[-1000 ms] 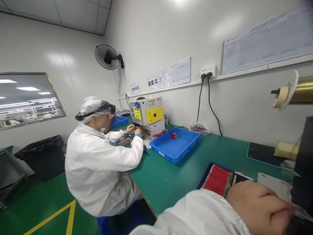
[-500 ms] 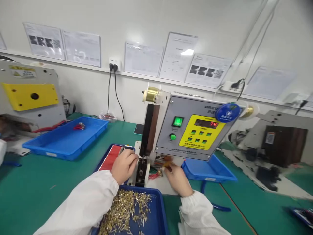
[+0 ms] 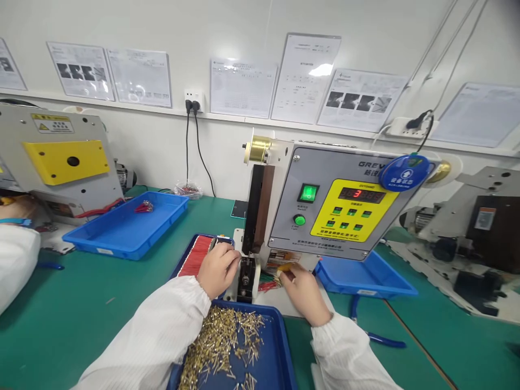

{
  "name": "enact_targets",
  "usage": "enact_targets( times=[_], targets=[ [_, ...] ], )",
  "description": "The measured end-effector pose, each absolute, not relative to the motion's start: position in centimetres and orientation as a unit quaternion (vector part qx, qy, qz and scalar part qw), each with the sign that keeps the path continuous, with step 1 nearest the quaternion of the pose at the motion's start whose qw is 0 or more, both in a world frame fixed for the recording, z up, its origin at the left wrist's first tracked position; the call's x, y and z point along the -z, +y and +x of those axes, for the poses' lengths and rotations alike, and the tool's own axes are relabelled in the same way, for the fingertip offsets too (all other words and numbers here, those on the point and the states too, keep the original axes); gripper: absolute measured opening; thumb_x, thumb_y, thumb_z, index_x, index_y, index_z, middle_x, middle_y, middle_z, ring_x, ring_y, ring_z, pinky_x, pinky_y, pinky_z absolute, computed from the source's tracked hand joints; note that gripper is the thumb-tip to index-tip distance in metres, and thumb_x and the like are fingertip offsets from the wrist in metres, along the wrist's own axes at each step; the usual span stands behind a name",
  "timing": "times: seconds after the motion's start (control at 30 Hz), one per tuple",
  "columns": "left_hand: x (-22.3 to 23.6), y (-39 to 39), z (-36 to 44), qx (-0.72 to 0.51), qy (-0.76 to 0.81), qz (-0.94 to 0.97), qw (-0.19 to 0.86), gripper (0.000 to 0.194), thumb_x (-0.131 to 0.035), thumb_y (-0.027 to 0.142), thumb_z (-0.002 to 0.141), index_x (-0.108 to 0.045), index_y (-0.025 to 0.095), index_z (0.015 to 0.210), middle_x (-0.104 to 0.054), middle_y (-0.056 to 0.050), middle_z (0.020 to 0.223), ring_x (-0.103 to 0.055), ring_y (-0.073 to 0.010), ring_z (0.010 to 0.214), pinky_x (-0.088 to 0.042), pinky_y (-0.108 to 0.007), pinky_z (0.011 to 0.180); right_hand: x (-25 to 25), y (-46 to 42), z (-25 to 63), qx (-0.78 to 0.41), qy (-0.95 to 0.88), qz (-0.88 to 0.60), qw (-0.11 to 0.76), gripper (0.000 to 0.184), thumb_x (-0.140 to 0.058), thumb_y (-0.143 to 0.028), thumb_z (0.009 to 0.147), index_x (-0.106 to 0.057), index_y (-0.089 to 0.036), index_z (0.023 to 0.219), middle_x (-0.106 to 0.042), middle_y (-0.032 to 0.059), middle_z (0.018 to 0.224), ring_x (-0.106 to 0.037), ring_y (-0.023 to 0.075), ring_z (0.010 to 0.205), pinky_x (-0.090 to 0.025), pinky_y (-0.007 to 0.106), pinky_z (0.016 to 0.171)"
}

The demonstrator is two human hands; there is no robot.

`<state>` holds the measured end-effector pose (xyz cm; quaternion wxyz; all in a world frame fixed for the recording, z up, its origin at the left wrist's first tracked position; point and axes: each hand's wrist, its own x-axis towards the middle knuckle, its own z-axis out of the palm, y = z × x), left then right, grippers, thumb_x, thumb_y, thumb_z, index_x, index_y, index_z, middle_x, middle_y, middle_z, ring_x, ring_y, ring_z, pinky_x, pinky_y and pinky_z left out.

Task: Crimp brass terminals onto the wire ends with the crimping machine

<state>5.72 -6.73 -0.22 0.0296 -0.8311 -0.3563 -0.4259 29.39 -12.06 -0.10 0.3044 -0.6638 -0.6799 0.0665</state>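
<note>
- left sleeve [image 3: 148, 338]: loose white smock fabric, softly creased, running back from the left hand
- right sleeve [image 3: 347, 355]: the same white fabric, in heavier folds behind the right hand
- right cuff [image 3: 325, 326]: gathered and puckered, just behind the right hand
- left hand [image 3: 219, 270] and right hand [image 3: 304, 297]: bare beyond the white sleeves

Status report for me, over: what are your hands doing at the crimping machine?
Left hand at crimp head, grip unclear. Right hand at green and red wires. Tray of brass terminals beside left forearm.
</note>
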Motion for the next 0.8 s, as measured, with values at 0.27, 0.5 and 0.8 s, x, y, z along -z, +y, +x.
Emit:
enact_targets(
  times=[0.27,0.5,0.8],
  targets=[
    [0.3,-6.8,5.9,0.422,-0.358,-0.833,0.012,0.018,-0.043,0.019,0.091,-0.061,0.019,0.089,-0.057,-0.005,0.090,-0.055,-0.0159,0.087,-0.047,-0.029,0.079,-0.7,-16.1,23.4,-0.152,-0.861,-0.455,0.169,0.042,-0.047,-0.038,0.093,-0.045,-0.018,0.057,-0.053,-0.0018,0.056,-0.047,0.0114,0.051,-0.025,0.024,0.051],
    [0.5,-6.9,6.0,0.414,-0.367,-0.833,0.011,0.017,-0.045,0.019,0.088,-0.062,0.018,0.090,-0.057,-0.006,0.089,-0.054,-0.0160,0.085,-0.046,-0.028,0.077,0.9,-17.3,21.8,-0.095,-0.877,-0.460,0.101,0.016,-0.061,-0.025,0.080,-0.052,-0.020,0.068,-0.059,-0.0012,0.060,-0.055,0.0168,0.057,-0.017,0.028,0.051],
    [1.0,-7.1,5.9,0.381,-0.390,-0.838,0.030,0.017,-0.048,0.021,0.086,-0.064,0.018,0.092,-0.059,-0.006,0.091,-0.056,-0.0170,0.088,-0.047,-0.029,0.078,2.4,-16.8,22.6,-0.182,-0.858,-0.467,0.114,0.022,-0.051,-0.035,0.087,-0.054,-0.023,0.069,-0.061,0.0010,0.060,-0.055,0.0180,0.050,-0.027,0.026,0.047]
  ],
)
